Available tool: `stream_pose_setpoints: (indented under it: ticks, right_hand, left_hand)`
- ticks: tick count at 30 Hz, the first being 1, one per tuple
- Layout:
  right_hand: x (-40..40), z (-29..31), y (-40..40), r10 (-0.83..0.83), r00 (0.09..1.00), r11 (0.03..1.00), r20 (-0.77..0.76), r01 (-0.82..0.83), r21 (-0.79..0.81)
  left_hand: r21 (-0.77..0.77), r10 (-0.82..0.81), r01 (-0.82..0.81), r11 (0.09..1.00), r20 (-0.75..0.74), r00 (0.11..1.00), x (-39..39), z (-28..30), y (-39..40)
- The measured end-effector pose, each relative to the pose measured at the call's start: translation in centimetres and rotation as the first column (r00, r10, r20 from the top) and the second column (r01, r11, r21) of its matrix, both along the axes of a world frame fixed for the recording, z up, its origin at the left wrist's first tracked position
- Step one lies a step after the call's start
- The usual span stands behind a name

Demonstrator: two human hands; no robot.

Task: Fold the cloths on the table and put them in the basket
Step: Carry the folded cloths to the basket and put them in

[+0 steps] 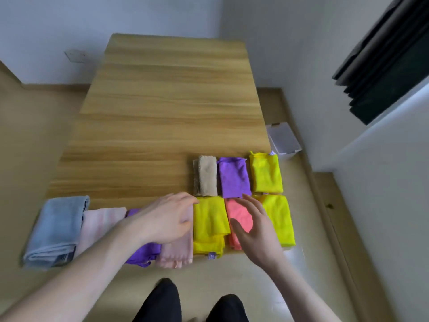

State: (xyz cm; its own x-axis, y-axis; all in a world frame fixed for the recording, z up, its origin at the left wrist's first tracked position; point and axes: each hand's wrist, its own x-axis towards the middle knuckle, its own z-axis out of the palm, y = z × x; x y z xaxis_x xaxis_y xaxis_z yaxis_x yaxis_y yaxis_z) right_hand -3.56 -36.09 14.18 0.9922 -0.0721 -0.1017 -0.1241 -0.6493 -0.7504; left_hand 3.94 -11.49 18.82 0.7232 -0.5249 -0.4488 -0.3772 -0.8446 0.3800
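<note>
1. Cloths lie folded in rows along the near edge of the table (162, 101); from my left: blue cloth (55, 231), pale pink cloth (99, 226), a purple one (144, 252) mostly under my forearm, pink cloth (178, 254), yellow cloth (210, 224), coral cloth (240, 219), and another yellow (282, 219); behind them sit a beige cloth (205, 175), a second purple (233, 177) and a third yellow (265, 173).
2. Left hand (167, 217) lies flat over the pink cloth, fingers straight and close together, tips reaching the left edge of the yellow cloth.
3. Right hand (253, 228) hovers over the coral cloth, fingers relaxed and slightly spread, thumb out to the left; I cannot tell whether it touches the fabric.
4. The yellow cloth sits between my two hands, long axis running away from me; both hands are about equally near, so I judge it the likeliest next pick.
5. Basket (284, 140) stands on the floor just off the table's right edge, beyond the far yellow cloth; what I can see of its inside holds no cloth; my right hand is the nearer one to it.
6. I judge the folding nearly done, with the transfer to the basket not yet begun.
</note>
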Motion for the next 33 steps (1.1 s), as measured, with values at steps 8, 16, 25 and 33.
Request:
stream_pose_setpoints:
  ticks: [8,16,25,33]
  right_hand:
    - [-2.9,5.3,-11.5,-0.242,0.949,0.97,-0.202,0.233,-0.067]
    - [0.7,2.4,-15.7,-0.274,0.854,0.955,-0.443,0.296,-0.02]
    - [5.9,-4.6,-18.0,-0.298,0.714,0.937,-0.634,0.346,-0.051]
    - [7.0,-6.0,-17.3,-0.271,0.693,0.95,-0.668,0.306,-0.067]
  left_hand:
    - [-0.092,-0.006,0.003,0.996,-0.033,0.999,0.0,4.0,-12.2]
    - [-0.057,0.245,-0.259,0.964,-0.188,0.951,5.5,1.5,-22.1]
    - [0.09,0.567,-0.56,0.824,-0.157,0.809,12.4,-7.1,-28.0]
    - [0.166,0.679,-0.658,0.734,-0.165,0.716,13.7,-10.4,-29.1]
